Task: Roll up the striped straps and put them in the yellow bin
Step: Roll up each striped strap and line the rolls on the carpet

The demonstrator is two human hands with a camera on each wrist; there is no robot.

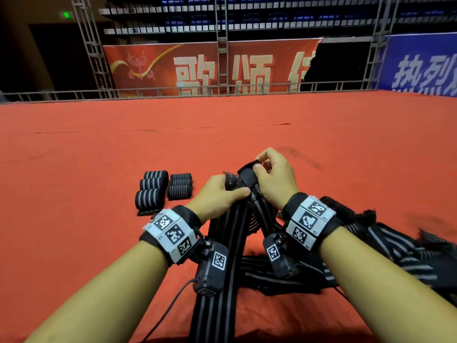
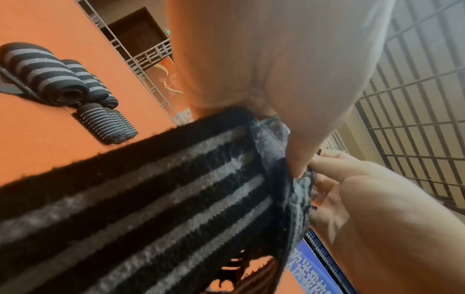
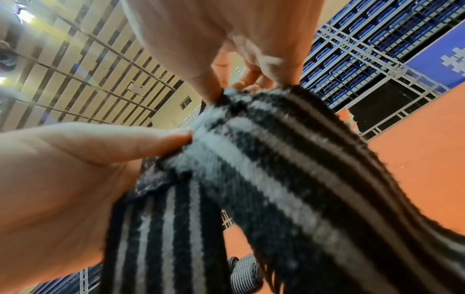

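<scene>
A black-and-grey striped strap [image 1: 230, 233] is held up off the red carpet [image 1: 99, 149] by both hands, its upper end caught between them. The left hand [image 1: 217, 194] is curled round the strap's edge, thumb pressed along the front and pointing toward the right hand; in the left wrist view the thumb tip is seen pinching a fuzzy grey fold of the fabric. The right hand [image 1: 274, 179] is clamped on the plain black end tab [image 1: 248, 175] just above the left thumb, thumb on top, fingers bent behind it. From the right wrist view the same end is seen nipped between thumb and fingertips [image 3: 208, 93], with the stripes falling away below.

Below the fingers the strap is draped down in two runs toward the wearer, one passing between the forearms. To the right of the right wrist a loose heap of more striped straps [image 1: 385, 246] is spread over the carpet. Beyond and to the left of the left fingers, well apart from them, five rolled striped straps [image 1: 163, 189] are lined up in two neat rows. No yellow bin is shown in any view.

Far past the fingertips, a red banner [image 1: 197, 68] is hung behind metal truss [image 1: 222, 45].
</scene>
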